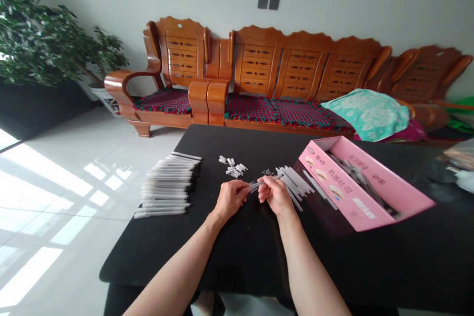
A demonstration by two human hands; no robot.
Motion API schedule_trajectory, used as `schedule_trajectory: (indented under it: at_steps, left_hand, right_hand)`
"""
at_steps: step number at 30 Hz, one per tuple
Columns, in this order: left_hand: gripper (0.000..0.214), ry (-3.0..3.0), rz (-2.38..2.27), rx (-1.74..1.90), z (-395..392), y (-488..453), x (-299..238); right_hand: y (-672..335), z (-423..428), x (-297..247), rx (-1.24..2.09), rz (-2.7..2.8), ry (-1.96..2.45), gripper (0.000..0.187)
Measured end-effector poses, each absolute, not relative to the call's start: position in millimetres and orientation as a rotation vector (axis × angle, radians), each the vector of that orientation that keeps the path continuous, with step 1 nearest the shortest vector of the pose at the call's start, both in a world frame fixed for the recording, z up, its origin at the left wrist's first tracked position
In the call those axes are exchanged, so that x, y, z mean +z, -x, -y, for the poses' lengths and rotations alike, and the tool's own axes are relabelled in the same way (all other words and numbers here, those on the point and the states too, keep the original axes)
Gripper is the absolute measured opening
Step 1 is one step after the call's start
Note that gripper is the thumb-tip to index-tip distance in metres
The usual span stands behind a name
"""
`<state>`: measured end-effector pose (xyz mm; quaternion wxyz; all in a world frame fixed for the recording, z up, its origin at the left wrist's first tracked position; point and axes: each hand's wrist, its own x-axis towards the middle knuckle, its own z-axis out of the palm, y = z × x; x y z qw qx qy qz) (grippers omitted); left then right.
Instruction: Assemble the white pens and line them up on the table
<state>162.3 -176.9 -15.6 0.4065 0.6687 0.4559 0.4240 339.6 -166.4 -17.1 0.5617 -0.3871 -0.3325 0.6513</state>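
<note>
Over the middle of the black table, my left hand (pixel 230 198) is closed in a pinch at one end of a slim, whitish pen barrel (pixel 256 185). My right hand (pixel 277 195) grips the same barrel nearer its other end, partly covering it. Just beyond my fingers lie small white caps (pixel 234 168) in a loose group and a few tiny dark pieces (pixel 269 172), too small to make out. Beside my right hand several white pen barrels (pixel 294 182) are spread out. To the left, a long row of white pens (pixel 166 187) with dark ends lies side by side.
A pink cardboard box (pixel 355 197) with dark contents stands at the right of the black table (pixel 237 261), loose white sticks (pixel 320 190) along its side. Farther right is a plastic bag (pixel 457 168). A wooden sofa (pixel 259 59) and potted plants (pixel 48 39) stand beyond.
</note>
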Motion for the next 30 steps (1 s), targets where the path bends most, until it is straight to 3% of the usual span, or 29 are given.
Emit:
schedule_trajectory:
  at_steps: [8,17,21,30]
  left_hand:
    - [0.034,-2.277,-1.253,1.092,186.7,-175.2,-15.6]
    - [0.027,-2.166,-1.353,1.124,178.9,-166.9,-7.7]
    - [0.019,-2.121,-1.467,1.174,172.1,-128.0,5.0]
    - [0.026,-2.134,-1.979,1.14,183.3,33.2,32.3]
  right_hand:
    - [-348.9,161.3,-20.4,1.635,0.615,1.006,0.018]
    - [-339.0,161.3,-20.4,1.61,0.6,0.917,0.025]
    - [-344.0,160.7,-19.3,1.515,0.616,0.832,0.037]
    - [-346.3,160.8,-20.4,1.442,0.687,0.824,0.035]
